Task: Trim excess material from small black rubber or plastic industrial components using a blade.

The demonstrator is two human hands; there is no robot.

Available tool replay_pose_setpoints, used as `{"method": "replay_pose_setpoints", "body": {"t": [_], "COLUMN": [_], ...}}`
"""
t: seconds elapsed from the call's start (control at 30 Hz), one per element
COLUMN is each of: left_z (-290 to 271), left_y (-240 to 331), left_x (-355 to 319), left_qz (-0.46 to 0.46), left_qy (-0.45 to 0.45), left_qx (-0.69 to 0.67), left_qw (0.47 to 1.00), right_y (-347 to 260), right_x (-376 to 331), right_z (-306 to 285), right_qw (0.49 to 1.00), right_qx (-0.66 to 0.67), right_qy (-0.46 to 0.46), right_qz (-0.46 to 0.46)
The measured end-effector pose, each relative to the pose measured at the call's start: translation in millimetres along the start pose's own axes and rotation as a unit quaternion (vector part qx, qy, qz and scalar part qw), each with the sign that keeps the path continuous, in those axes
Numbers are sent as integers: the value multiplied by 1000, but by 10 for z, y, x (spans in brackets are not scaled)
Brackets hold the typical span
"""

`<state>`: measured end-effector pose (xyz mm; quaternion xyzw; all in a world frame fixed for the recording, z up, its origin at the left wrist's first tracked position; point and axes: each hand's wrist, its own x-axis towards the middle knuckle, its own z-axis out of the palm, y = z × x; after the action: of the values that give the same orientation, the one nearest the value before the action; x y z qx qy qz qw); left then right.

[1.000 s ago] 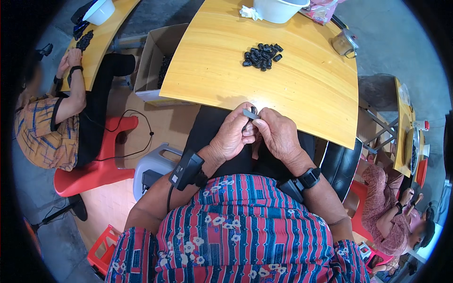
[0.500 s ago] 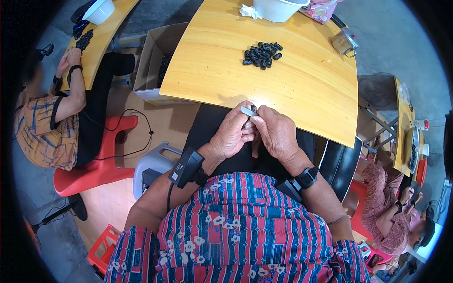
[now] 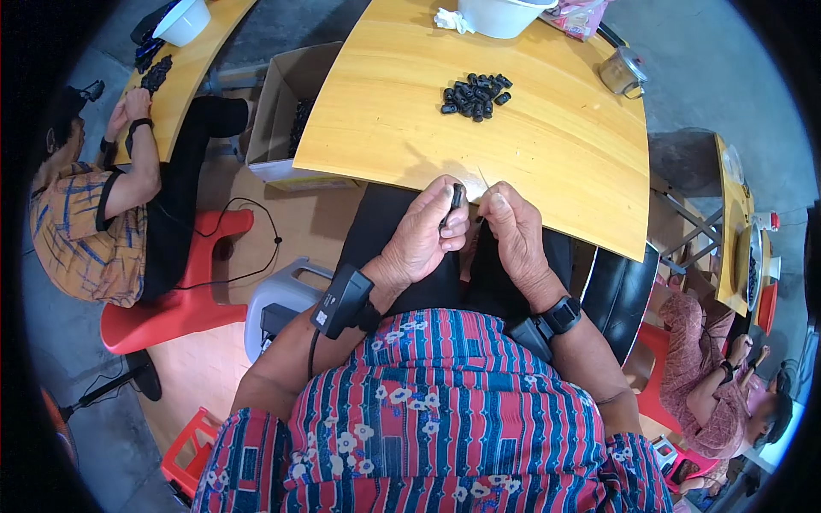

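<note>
My left hand [image 3: 429, 229] is closed around a small black cylindrical part [image 3: 455, 197], with the thumb along its side. Just to the right, my right hand [image 3: 511, 235] pinches a thin blade [image 3: 483, 178], seen nearly edge-on as a fine line pointing up from the fingertips. Its handle, if any, is hidden in the fingers. A small gap separates the two hands, which are over my lap at the near edge of the wooden table [image 3: 547, 162]. Farther back on that table lies a pile of similar black parts [image 3: 475, 96].
A white basin [image 3: 505, 19], a crumpled tissue [image 3: 453, 20], a pink bag [image 3: 581, 19] and a lidded glass mug [image 3: 624, 73] stand at the far side. Left of the table is a cardboard box [image 3: 278, 128] holding black pieces. Other people sit at tables left and right.
My right hand has drawn away to the right from the left one. The blade, earlier showing its flat silver side against the black part, is now turned edge-on and apart from it.
</note>
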<state>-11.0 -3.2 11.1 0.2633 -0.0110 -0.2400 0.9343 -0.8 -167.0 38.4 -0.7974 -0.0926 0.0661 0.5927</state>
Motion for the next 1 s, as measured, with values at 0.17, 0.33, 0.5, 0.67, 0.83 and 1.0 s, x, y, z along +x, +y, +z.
{"method": "replay_pose_setpoints", "body": {"t": [0.17, 0.33, 0.5, 0.67, 0.83, 1.0], "left_z": [4, -160, -179, -203, -157, -82], "left_y": [-5, -53, -111, -123, -88, 2], "left_x": [12, 25, 45, 63, 37, 24], "left_qz": [3, 5, 5, 21, 21, -5], "left_qy": [22, 24, 75, 49, 58, 7], "left_qx": [5, 27, -29, -50, -44, -35], "left_qw": [1000, 999, 997, 997, 997, 999], "right_y": [-151, -65, -48, -38, -135, -148], "right_x": [-32, 19, 7, 13, -20, 29], "right_z": [43, 80, 77, 60, 33, -5], "right_qw": [989, 953, 944, 940, 942, 940], "right_qx": [-62, -212, -246, -246, -234, -290], "right_qy": [67, 28, 20, 10, 4, 13], "right_qz": [-114, -217, -217, -234, -240, -182]}}
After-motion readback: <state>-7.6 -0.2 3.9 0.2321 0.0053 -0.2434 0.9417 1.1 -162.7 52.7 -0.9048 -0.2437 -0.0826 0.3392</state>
